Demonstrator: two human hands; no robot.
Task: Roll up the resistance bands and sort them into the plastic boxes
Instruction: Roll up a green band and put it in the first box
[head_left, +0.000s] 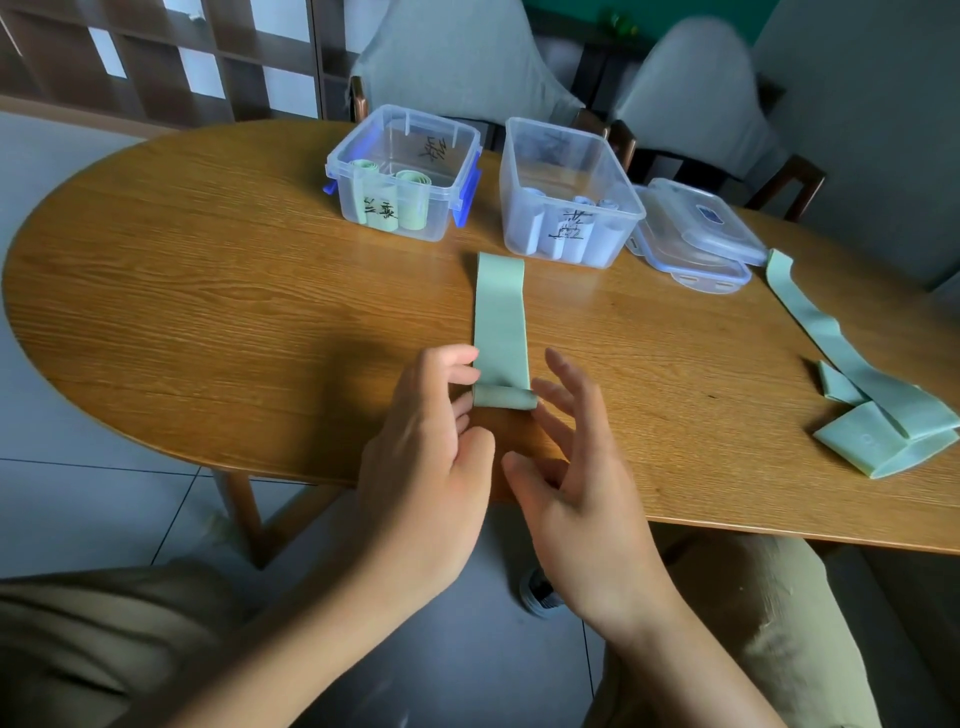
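A pale green resistance band (500, 317) lies flat on the wooden table (208, 312), pointing away from me, with its near end turned into a small roll (505, 399). My left hand (431, 457) touches the roll's left end with its fingertips. My right hand (576, 462) has spread fingers, the tips at the roll's right end. A clear plastic box with blue clips (402, 171) holds rolled green bands. Beside it, a second clear box (566, 192) holds rolled pale blue bands.
Two clear lids (693, 234) are stacked right of the boxes. More green bands (872, 400) lie loosely folded at the table's right side. Covered chairs (457, 57) stand behind the table. The table's near edge runs just under my wrists.
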